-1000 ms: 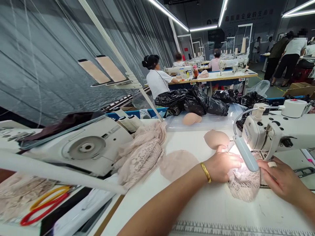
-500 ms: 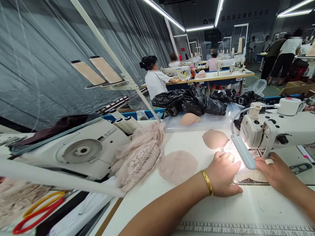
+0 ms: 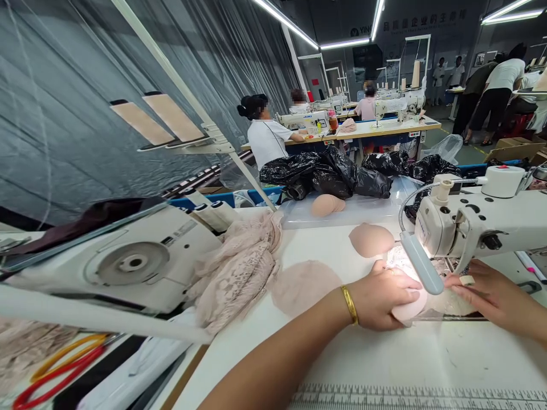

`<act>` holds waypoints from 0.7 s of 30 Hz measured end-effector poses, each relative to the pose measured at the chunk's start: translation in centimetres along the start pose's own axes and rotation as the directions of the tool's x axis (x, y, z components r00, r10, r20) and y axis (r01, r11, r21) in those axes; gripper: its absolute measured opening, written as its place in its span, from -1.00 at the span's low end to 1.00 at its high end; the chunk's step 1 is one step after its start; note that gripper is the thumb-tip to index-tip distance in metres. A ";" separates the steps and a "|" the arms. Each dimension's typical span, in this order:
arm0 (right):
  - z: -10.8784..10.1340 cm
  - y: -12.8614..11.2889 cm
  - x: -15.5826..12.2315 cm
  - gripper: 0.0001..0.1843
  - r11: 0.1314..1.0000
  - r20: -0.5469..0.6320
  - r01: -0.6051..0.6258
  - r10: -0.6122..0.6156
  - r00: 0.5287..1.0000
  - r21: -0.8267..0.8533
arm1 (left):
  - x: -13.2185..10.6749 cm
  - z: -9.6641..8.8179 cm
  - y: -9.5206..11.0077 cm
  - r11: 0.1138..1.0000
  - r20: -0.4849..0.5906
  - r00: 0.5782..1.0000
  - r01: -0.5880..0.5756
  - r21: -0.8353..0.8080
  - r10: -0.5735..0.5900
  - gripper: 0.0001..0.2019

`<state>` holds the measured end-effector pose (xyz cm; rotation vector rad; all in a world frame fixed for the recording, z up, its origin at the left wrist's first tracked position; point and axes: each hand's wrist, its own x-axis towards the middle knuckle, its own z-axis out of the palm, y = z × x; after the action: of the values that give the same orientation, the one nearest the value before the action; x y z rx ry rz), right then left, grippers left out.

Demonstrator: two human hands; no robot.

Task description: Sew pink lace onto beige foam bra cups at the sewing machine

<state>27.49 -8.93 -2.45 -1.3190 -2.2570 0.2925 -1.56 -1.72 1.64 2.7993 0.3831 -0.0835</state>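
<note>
My left hand [image 3: 382, 293], with a gold bangle on the wrist, is curled over a beige padded cup [image 3: 408, 310] with lace on it, pressing it down under the lamp of the white sewing machine [image 3: 474, 222]. My right hand [image 3: 491, 293] lies on the lace fabric [image 3: 453, 304] beside the needle area, fingers closed on its edge. Another beige cup [image 3: 371, 239] rests just beyond my left hand.
A round lace piece [image 3: 301, 285] and a heap of pink lace [image 3: 239, 267] lie to the left by a second machine [image 3: 123, 262]. Red and yellow scissors handles [image 3: 55, 370] sit near left. More cups [image 3: 325, 205] and black bags [image 3: 337, 171] lie behind; people sew at far tables.
The loose lace that hung in front a second ago now lies flat at the needle. My left hand has curled over a cup there, and my right hand has slid in toward the presser foot.
</note>
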 end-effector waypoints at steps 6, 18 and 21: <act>1.7 -2.0 1.0 -0.64 0.999 0.163 0.036 -0.039 0.986 0.020 | -0.1 -0.3 -0.3 0.999 0.031 0.999 0.030 -0.018 -0.029 -0.78; 2.4 -2.3 1.0 -0.61 0.997 0.071 0.072 -0.071 0.995 0.000 | 0.8 1.9 -1.6 0.992 -0.143 0.988 -0.036 0.118 0.053 -0.48; 2.9 -1.9 1.1 -0.59 0.991 0.041 0.023 -0.018 0.999 -0.133 | 1.1 2.1 -2.1 0.993 -0.169 0.985 0.001 0.122 0.020 -0.54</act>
<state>24.06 -8.79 -3.76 -1.3668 -2.3575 0.1642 -1.14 -0.21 -1.05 2.9380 0.4170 0.1397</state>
